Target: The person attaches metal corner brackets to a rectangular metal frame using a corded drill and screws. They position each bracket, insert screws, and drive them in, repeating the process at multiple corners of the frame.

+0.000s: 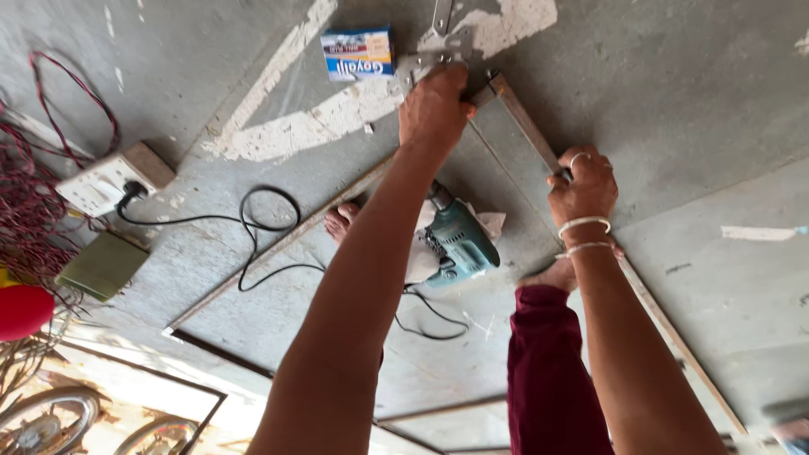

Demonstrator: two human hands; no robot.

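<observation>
A thin metal frame lies on the concrete floor, its two bars meeting in a corner (pixel 495 82) at the top. My left hand (pixel 434 105) is closed over that corner joint, next to a small metal bracket (pixel 421 63). My right hand (pixel 583 185), with bangles on the wrist, grips the right bar (pixel 527 126) a little below the corner. The left bar (pixel 270 248) runs down towards the lower left. A teal electric drill (pixel 459 240) rests on a white cloth inside the frame, between my forearms. My feet (pixel 341 221) stand by the bars.
A blue and white small box (pixel 358 53) and a metal strip (pixel 441 15) lie beyond the corner. At the left are a socket board (pixel 109 177) with a black cable (pixel 253 227), red wires (pixel 34 202), a green block (pixel 101 265), and bicycle wheels (pixel 50 421).
</observation>
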